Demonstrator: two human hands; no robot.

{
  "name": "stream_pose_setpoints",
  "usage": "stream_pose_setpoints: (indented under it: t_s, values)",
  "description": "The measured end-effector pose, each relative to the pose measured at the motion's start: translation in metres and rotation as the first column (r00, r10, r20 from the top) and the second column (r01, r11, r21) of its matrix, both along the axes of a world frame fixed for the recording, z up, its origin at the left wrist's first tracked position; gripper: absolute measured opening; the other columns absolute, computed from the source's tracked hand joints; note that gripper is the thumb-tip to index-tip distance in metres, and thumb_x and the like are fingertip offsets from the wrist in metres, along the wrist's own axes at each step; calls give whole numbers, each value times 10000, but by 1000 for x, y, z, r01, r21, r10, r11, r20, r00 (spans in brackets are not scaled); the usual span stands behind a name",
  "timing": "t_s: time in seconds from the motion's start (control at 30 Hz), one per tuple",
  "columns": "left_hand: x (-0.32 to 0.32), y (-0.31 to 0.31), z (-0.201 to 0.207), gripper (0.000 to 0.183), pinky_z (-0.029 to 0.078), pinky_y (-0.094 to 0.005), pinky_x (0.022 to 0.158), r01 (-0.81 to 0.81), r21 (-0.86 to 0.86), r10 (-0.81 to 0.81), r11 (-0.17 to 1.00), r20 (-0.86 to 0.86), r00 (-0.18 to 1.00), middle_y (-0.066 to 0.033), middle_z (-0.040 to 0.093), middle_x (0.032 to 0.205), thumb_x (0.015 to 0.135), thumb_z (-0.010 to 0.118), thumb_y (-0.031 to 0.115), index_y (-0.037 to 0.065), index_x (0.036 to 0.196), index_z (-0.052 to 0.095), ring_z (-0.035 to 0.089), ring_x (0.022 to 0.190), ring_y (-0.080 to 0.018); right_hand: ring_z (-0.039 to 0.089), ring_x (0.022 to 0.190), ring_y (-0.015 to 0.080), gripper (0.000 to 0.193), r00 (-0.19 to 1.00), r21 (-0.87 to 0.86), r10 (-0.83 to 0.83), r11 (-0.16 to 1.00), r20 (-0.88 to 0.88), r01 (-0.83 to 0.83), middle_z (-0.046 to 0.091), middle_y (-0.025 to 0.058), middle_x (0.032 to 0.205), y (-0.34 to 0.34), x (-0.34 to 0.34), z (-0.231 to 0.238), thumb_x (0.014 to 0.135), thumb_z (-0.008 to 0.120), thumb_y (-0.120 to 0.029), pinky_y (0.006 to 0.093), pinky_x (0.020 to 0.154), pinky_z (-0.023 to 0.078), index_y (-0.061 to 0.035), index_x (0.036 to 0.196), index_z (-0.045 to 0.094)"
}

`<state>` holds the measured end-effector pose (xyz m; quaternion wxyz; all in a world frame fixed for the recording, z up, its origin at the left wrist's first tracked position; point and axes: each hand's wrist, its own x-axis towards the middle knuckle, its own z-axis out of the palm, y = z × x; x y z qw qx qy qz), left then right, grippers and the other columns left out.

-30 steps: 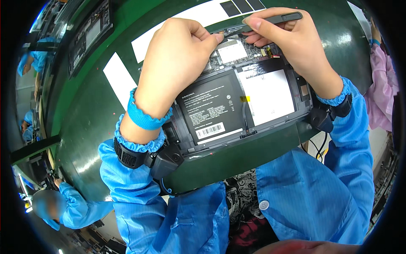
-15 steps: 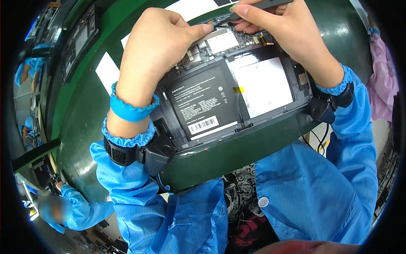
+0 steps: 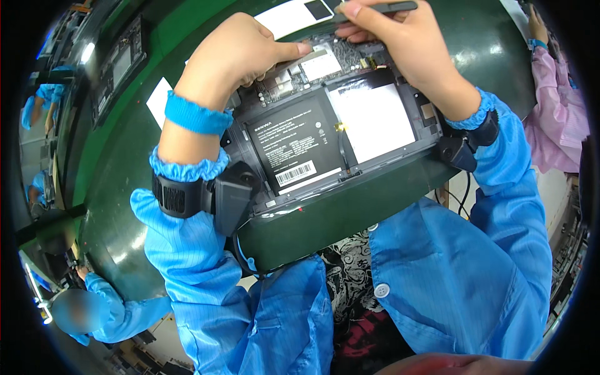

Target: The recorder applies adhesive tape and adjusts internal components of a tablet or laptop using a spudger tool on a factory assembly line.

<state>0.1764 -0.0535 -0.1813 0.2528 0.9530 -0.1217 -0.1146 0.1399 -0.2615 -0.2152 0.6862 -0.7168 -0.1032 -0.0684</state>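
Observation:
An opened tablet-like device (image 3: 275, 201) lies at a tilt before me. Its dark casing holds a black battery (image 3: 294, 134), a white rectangular sheet (image 3: 375, 122) and, along the far side, a circuit board (image 3: 281, 87). My left hand (image 3: 234, 50) rests over the board's left part, fingers curled under and the thumb stretched to the right above the board. Whatever those fingers hold is hidden. Above the board's far right, my right hand (image 3: 400, 37) pinches slim black tweezers (image 3: 397, 7). Their tip is near the fingertips and blurred.
The device sits on a green table (image 3: 350, 203). White paper (image 3: 294, 19) lies beyond it, and another opened device (image 3: 119, 65) stands at the far left. Black cables (image 3: 462, 197) hang by the table's near edge. Co-workers sit at left, and a pink sleeve (image 3: 553, 112) shows at right.
The tweezers have drawn back from beside my left thumb, up and away from the board. In the picture, the device and right hand sit slightly further left.

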Motion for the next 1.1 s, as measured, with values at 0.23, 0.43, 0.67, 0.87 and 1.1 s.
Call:
stream_pose_setpoints:
  t_s: [0.23, 0.43, 0.67, 0.87, 1.1]
  values:
    - [-23, 33, 2, 392, 394, -299, 437, 95, -138, -83, 986, 92, 992, -92, 535, 496, 820, 677, 316, -32, 646, 636, 514, 427, -157, 690, 797, 179, 263, 995, 18, 88, 996, 38, -88, 696, 135, 867, -3, 3, -9, 895, 675, -171, 261, 722, 555, 62, 1016, 679]
    - [-132, 124, -1, 292, 490, -343, 772, -111, -54, 123, 992, 326, 937, -176, 652, 963, 818, 713, 215, -28, 967, 651, 632, 877, -263, 681, 885, 189, 274, 991, 79, 128, 989, -31, -125, 688, 135, 961, -10, 12, -11, 936, 625, -193, 275, 806, 538, 52, 1056, 652]
    - [-211, 141, -62, 578, 327, -438, 1086, -115, 109, 57, 987, 434, 899, -203, 433, 1431, 820, 706, 188, 27, 1336, 501, 381, 1344, -389, 672, 920, 178, 316, 982, 5, 187, 982, -4, -187, 676, 113, 1001, -18, 36, -20, 932, 632, -221, 261, 843, 533, 50, 1092, 646]
    - [-229, 141, -57, 408, 370, -433, 1064, -143, -44, 145, 989, 531, 835, -200, 503, 1358, 844, 665, 137, 17, 1227, 592, 437, 1296, -386, 671, 897, 159, 283, 956, -179, 283, 939, -78, -293, 692, 89, 971, 33, -4, 22, 909, 652, -226, 252, 786, 505, 9, 1063, 676]
    - [-234, 131, -75, 510, 406, -415, 1044, -229, -107, 252, 968, 470, 846, -219, 510, 1340, 839, 687, 208, -45, 1259, 546, 504, 1235, -375, 619, 678, 129, 248, 864, -427, 503, 789, 34, -443, 690, 83, 749, 153, -67, 1, 845, 681, -236, 294, 644, 490, 5, 894, 716]
